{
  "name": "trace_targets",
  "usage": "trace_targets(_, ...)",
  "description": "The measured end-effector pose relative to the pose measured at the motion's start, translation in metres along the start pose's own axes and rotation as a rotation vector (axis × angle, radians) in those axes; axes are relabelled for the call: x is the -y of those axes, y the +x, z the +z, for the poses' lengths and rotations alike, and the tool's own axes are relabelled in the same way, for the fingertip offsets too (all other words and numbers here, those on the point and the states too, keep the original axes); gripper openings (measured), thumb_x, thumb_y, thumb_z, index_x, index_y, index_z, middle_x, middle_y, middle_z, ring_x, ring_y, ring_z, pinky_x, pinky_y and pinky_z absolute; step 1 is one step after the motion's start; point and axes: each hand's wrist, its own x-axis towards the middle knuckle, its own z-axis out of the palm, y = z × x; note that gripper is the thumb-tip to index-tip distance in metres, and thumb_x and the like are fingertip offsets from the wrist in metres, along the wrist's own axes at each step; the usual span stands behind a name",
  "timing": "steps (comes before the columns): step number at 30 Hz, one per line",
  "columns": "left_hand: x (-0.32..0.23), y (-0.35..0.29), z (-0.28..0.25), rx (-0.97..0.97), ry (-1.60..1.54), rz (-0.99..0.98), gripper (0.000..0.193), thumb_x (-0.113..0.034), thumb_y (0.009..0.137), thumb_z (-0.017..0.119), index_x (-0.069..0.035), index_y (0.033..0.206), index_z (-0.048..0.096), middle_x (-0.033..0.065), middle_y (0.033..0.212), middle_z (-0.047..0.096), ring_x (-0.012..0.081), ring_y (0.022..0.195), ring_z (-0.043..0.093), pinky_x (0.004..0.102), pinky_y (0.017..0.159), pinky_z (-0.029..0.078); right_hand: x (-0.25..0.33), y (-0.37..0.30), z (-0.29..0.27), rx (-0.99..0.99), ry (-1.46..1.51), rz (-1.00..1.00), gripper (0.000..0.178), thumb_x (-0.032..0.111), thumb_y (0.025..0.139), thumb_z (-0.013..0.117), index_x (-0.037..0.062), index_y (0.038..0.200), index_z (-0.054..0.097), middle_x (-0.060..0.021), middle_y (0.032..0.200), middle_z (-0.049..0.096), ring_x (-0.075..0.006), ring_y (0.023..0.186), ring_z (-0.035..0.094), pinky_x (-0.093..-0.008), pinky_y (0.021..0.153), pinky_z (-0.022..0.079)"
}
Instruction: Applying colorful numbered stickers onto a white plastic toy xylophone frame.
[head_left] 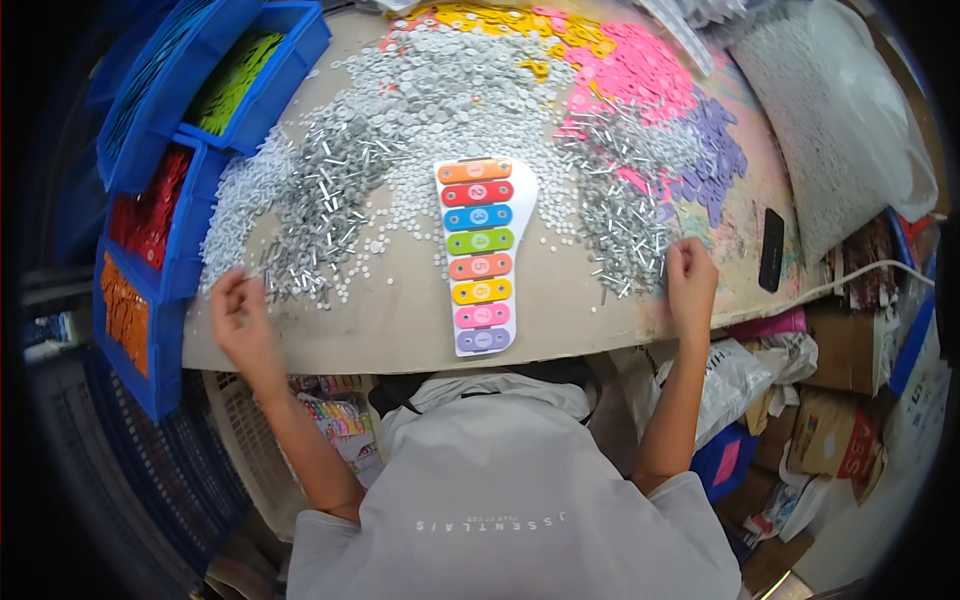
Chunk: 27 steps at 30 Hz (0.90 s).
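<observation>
A toy xylophone [526,185] with a white body and several coloured bars lies upright in the middle of the table, bars fastened by small round studs. Neither hand touches it. At the left, my left hand [240,318] is over the table by the near edge of the small white pieces [240,215], its fingers curled in and slightly blurred. On the other side, my right hand [692,285] has its fingertips pressed together beside a heap of short silvery metal pins [625,235]. Whatever either hand pinches is too small to make out.
Blue bins [180,225] with coloured bars line the left edge. Another pin heap [325,190], white discs [440,80] and pink [635,70], yellow and purple pieces cover the back. A black flat object [771,250] and a bulging clear bag [835,130] are at the right.
</observation>
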Motion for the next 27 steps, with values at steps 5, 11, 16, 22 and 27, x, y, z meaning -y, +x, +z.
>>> trace_targets(5,-0.036,-0.020,0.055,0.443,-0.510,-0.329,0.013,-0.010,0.095,0.068,-0.001,0.103,0.068,0.0018,0.082,0.065,0.0073,0.071,0.057,0.0222,0.065,0.046,0.029,0.007,-0.004,0.122,0.444,0.123,0.010,0.016,0.100,0.061,0.0081,0.092,0.062,0.0096,0.065,0.042,-0.0005,0.056,0.034,-0.0205,0.049,0.023)
trace_targets(11,-0.064,0.002,0.128,0.782,-0.774,-0.447,0.021,-0.015,0.096,0.068,0.002,0.107,0.071,0.0033,0.083,0.069,0.0067,0.069,0.059,0.0213,0.059,0.045,0.129,0.014,0.046,0.564,0.865,0.161,0.013,0.019,0.102,0.056,0.0072,0.097,0.056,0.0077,0.067,0.043,-0.0024,0.055,0.041,-0.0208,0.047,0.030)
trace_targets(16,-0.062,0.023,0.163,0.893,-0.772,-0.469,0.020,-0.015,0.096,0.068,0.001,0.107,0.070,0.0006,0.084,0.069,0.0037,0.067,0.055,0.0181,0.058,0.044,0.153,0.044,0.091,0.633,0.674,0.053,0.016,0.021,0.103,0.055,0.0064,0.096,0.056,0.0034,0.065,0.052,-0.0066,0.056,0.054,-0.0214,0.048,0.035)
trace_targets(22,-0.059,0.023,0.175,0.867,-0.745,-0.507,0.019,-0.016,0.095,0.069,0.000,0.104,0.072,-0.0007,0.080,0.068,0.0022,0.063,0.053,0.0176,0.053,0.041,0.153,0.059,0.106,0.759,0.669,0.046,0.018,0.022,0.102,0.056,0.0057,0.095,0.057,0.0027,0.065,0.054,-0.0078,0.052,0.056,-0.0209,0.047,0.034)
trace_targets(27,-0.051,0.023,0.182,0.916,-0.754,-0.501,0.018,-0.016,0.095,0.070,-0.001,0.105,0.071,-0.0008,0.079,0.067,0.0018,0.063,0.053,0.0166,0.051,0.040,0.150,0.067,0.107,0.806,0.587,0.021,0.018,0.022,0.101,0.057,0.0057,0.094,0.058,0.0030,0.062,0.052,-0.0078,0.050,0.054,-0.0213,0.045,0.033)
